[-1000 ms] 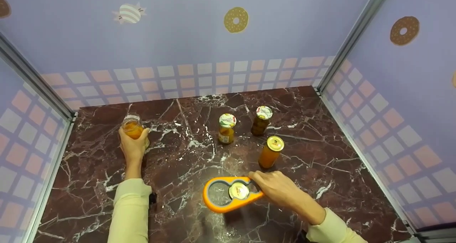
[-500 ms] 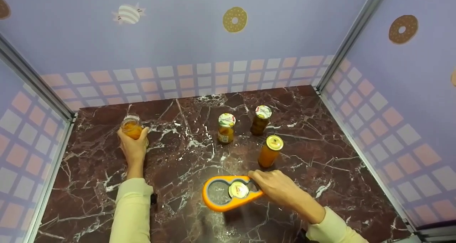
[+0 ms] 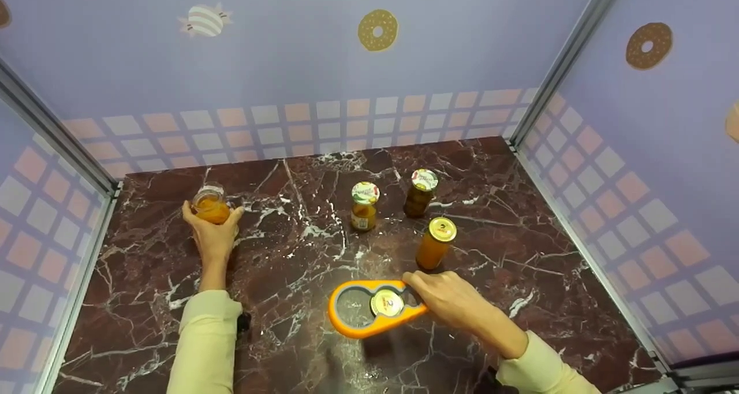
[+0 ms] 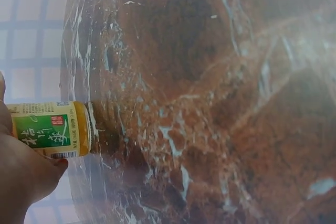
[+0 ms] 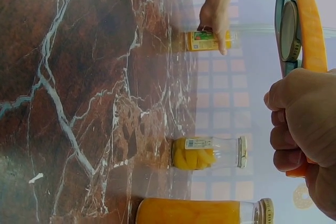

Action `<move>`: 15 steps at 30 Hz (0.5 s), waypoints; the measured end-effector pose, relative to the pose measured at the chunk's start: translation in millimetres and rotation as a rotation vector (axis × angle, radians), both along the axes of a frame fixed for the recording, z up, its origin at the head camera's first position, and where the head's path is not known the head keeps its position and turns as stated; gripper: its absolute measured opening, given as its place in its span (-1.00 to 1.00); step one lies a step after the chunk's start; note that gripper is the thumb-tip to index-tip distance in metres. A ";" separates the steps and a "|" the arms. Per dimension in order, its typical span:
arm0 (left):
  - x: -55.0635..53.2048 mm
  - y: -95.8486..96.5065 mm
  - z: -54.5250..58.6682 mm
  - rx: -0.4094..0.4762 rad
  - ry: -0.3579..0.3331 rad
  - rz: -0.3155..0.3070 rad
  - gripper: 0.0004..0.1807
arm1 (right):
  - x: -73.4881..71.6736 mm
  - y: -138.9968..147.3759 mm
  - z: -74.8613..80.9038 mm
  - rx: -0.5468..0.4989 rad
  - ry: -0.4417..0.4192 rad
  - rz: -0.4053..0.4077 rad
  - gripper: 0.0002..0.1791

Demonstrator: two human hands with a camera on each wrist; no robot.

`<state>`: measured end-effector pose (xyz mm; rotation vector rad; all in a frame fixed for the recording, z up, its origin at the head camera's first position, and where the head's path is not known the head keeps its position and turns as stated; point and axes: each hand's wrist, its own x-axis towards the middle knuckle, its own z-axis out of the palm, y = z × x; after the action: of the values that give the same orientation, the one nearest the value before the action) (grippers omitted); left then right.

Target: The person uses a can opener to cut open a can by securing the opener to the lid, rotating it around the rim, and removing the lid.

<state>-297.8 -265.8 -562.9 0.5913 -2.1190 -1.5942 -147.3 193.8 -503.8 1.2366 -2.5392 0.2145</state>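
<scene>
Two hands are set well apart over a dark red marbled table [image 3: 300, 348]; clock directions are read in the head view. Left hand [image 3: 215, 239]: fingers and thumb stand spread on either side of an uncapped jar [image 3: 212, 210], which lies at 12 o'clock from the palm; whether they press on the glass cannot be told. The jar's long axis is vertical, mouth upward, with its base at the tabletop; the left wrist view shows its green label [image 4: 47, 132]. Right hand [image 3: 450, 298]: fingers are curled round the handle of an orange opener [image 3: 378, 326], whose long axis runs toward 9 o'clock and which is raised clear of the table. A gold lid [image 3: 386, 303] sits within the opener's frame, with no jar seen beneath it. Governing relation: the lid lies at about 4 o'clock from the uncapped jar and well apart from it; the left hand is much the nearer to the jar, the right to the lid. Farther out, three capped jars stand upright. Taken from the right hand, a tall orange jar [image 3: 433, 249] is near, at 11 o'clock; a yellow jar [image 3: 364, 218] lies between 10 and 11; a dark jar [image 3: 418, 201] lies between 11 and 12.
</scene>
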 end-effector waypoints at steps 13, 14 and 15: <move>54.5 11.3 16.8 -0.016 0.001 0.037 0.32 | -4.2 -2.5 10.8 -0.012 0.023 0.022 -0.46; 60.7 15.7 17.4 -0.003 0.052 0.078 0.22 | -4.5 -2.7 11.0 -0.014 0.024 0.024 -0.46; 66.9 20.8 18.3 0.001 0.103 0.116 0.10 | -4.7 -3.3 11.5 -0.015 0.026 0.027 -0.46</move>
<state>-230.9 -245.0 -544.6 0.6077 -1.9719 -1.5293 -151.9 190.4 -492.3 1.2609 -2.4954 0.2218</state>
